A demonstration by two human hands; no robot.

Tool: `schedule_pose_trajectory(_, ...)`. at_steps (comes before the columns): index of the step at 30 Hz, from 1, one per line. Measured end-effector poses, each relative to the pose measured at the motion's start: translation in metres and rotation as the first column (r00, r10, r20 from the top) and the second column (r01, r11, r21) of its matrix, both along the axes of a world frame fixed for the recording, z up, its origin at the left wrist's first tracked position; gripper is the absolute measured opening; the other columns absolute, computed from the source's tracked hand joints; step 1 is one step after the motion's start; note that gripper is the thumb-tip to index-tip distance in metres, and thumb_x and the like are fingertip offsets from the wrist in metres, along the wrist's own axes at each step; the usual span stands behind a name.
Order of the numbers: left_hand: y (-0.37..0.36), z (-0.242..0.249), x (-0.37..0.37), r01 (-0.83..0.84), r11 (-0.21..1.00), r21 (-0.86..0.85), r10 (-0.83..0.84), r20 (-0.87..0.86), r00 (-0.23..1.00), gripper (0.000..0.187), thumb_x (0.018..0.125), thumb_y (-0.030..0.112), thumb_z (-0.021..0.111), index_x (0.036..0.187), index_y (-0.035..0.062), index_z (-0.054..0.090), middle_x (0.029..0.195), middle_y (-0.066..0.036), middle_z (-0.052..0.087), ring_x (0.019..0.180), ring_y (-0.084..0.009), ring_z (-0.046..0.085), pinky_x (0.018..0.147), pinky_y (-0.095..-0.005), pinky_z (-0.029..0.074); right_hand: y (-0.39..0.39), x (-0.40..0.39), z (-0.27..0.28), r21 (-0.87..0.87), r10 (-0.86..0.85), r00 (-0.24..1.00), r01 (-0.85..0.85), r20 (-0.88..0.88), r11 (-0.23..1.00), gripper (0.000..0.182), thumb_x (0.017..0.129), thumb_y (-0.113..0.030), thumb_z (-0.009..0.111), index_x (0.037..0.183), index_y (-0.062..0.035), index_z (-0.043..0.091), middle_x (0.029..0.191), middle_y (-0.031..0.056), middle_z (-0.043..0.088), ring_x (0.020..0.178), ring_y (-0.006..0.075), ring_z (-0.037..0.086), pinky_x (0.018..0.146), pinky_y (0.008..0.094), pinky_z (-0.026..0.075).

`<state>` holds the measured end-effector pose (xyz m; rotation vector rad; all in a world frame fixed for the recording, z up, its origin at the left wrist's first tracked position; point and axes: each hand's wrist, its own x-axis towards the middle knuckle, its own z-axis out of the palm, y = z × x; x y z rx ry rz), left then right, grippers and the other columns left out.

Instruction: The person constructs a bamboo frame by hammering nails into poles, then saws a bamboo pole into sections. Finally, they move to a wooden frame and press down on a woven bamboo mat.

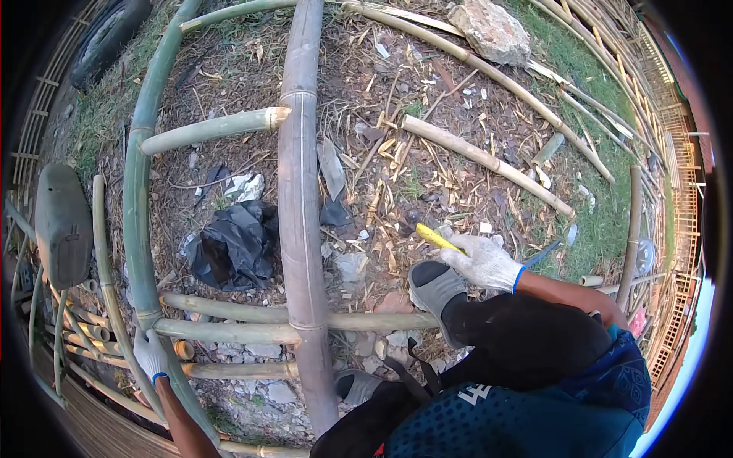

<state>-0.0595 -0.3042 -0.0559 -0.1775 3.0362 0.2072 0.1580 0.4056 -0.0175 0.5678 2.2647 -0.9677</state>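
My left hand, in a white knit glove, grips the long green bamboo pole near a joint where a crosspiece meets it. In my right hand, also gloved, is a yellow-handled tool, pointing left over the ground; its far end is dark against the soil, and I cannot tell its kind. Between the hands runs a thick greyish bamboo pole. A short bamboo rung joins it to the green pole higher up.
A black plastic bag lies between the two poles. Loose bamboo lengths and a large rock are on the littered ground ahead. A grey-green motorcycle seat-like object is at the left. My shoe stands near the right hand.
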Motion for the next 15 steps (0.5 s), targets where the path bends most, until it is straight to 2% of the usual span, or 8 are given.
schedule_pose_trajectory(2, -0.023, -0.028, -0.013, -0.229, 0.97, 0.082, 0.225, 0.048, 0.973, 0.032, 0.101, 0.024, 0.058, 0.097, -0.0077, 0.063, 0.092, -0.03, 0.069, 0.091, -0.0517, 0.065, 0.08, -0.0556, 0.048, 0.0, -0.002, -0.001, -0.002, 0.009, 0.999, -0.009, 0.046, 1.0, 0.049, 0.108, -0.049, 0.051, 0.111, -0.002, 0.065, 0.097, 0.0269, 0.065, 0.095, 0.0474, 0.066, 0.083, 0.0547, 0.048)
schedule_pose_trajectory(5, 0.009, 0.01, -0.011, -0.034, 0.962, -0.272, 0.073, 0.138, 0.988, 0.039, 0.103, 0.031, 0.058, 0.096, -0.0072, 0.064, 0.095, -0.031, 0.07, 0.092, -0.0519, 0.067, 0.078, -0.0562, 0.049, -0.003, -0.005, -0.002, -0.016, 0.031, 0.997, -0.03, 0.067, 0.999, 0.049, 0.107, -0.049, 0.052, 0.109, -0.0021, 0.066, 0.096, 0.0266, 0.066, 0.096, 0.0467, 0.066, 0.084, 0.0534, 0.049)
schedule_pose_trajectory(6, 0.032, 0.029, -0.005, 0.065, 0.936, -0.346, -0.048, 0.06, 0.997, 0.041, 0.102, 0.034, 0.059, 0.096, -0.0063, 0.065, 0.096, -0.032, 0.071, 0.093, -0.0515, 0.068, 0.078, -0.0569, 0.051, -0.005, -0.01, -0.002, -0.03, 0.035, 0.997, -0.033, 0.07, 0.999, 0.049, 0.107, -0.049, 0.052, 0.109, -0.0021, 0.066, 0.097, 0.0265, 0.066, 0.097, 0.0467, 0.066, 0.084, 0.0532, 0.049)
schedule_pose_trajectory(9, 0.018, 0.027, -0.02, 0.099, 0.937, -0.334, -0.009, 0.262, 0.965, 0.045, 0.102, 0.038, 0.06, 0.097, -0.0063, 0.065, 0.097, -0.032, 0.071, 0.094, -0.0511, 0.068, 0.08, -0.0574, 0.051, -0.012, -0.011, -0.011, -0.053, 0.027, 0.999, -0.026, 0.018, 0.998, 0.049, 0.107, -0.05, 0.052, 0.109, -0.0026, 0.066, 0.098, 0.0263, 0.067, 0.098, 0.0468, 0.066, 0.086, 0.0529, 0.049)
schedule_pose_trajectory(10, 0.01, 0.019, -0.024, 0.164, 0.904, -0.394, -0.062, 0.258, 0.964, 0.043, 0.1, 0.035, 0.06, 0.101, -0.0068, 0.068, 0.095, -0.032, 0.07, 0.095, -0.0515, 0.068, 0.081, -0.0587, 0.051, -0.013, -0.012, -0.015, -0.041, 0.074, 0.997, -0.073, 0.011, 0.996, 0.05, 0.108, -0.05, 0.052, 0.11, -0.0031, 0.067, 0.099, 0.0259, 0.068, 0.1, 0.0468, 0.066, 0.088, 0.053, 0.05)
schedule_pose_trajectory(13, -0.029, -0.001, -0.045, 0.24, 0.933, -0.27, -0.144, 0.329, 0.933, 0.039, 0.098, 0.03, 0.058, 0.106, -0.006, 0.071, 0.096, -0.033, 0.07, 0.096, -0.0526, 0.067, 0.083, -0.0592, 0.05, -0.017, -0.012, -0.012, -0.105, 0.078, 0.997, -0.079, -0.009, 0.991, 0.052, 0.108, -0.051, 0.051, 0.112, -0.002, 0.066, 0.099, 0.0264, 0.068, 0.101, 0.0461, 0.067, 0.088, 0.0536, 0.05)
schedule_pose_trajectory(14, -0.053, -0.011, -0.056, 0.16, 0.976, -0.147, -0.089, 0.402, 0.912, 0.037, 0.096, 0.026, 0.057, 0.105, -0.0067, 0.072, 0.087, -0.027, 0.072, 0.084, -0.0443, 0.07, 0.077, -0.0516, 0.052, -0.017, -0.009, -0.015, -0.109, 0.091, 0.995, -0.095, -0.038, 0.989, 0.05, 0.108, -0.05, 0.051, 0.113, -0.003, 0.066, 0.099, 0.0254, 0.068, 0.099, 0.0456, 0.067, 0.087, 0.0531, 0.05)
schedule_pose_trajectory(15, -0.01, 0.023, -0.053, 0.063, 0.997, 0.034, -0.071, 0.521, 0.851, 0.032, 0.098, 0.021, 0.056, 0.105, -0.0066, 0.071, 0.083, -0.017, 0.071, 0.075, -0.0263, 0.067, 0.072, -0.0417, 0.05, -0.016, -0.004, -0.02, -0.113, 0.099, 0.993, -0.106, -0.069, 0.988, 0.048, 0.109, -0.049, 0.052, 0.114, -0.004, 0.067, 0.099, 0.0243, 0.068, 0.096, 0.0451, 0.067, 0.085, 0.0526, 0.05)
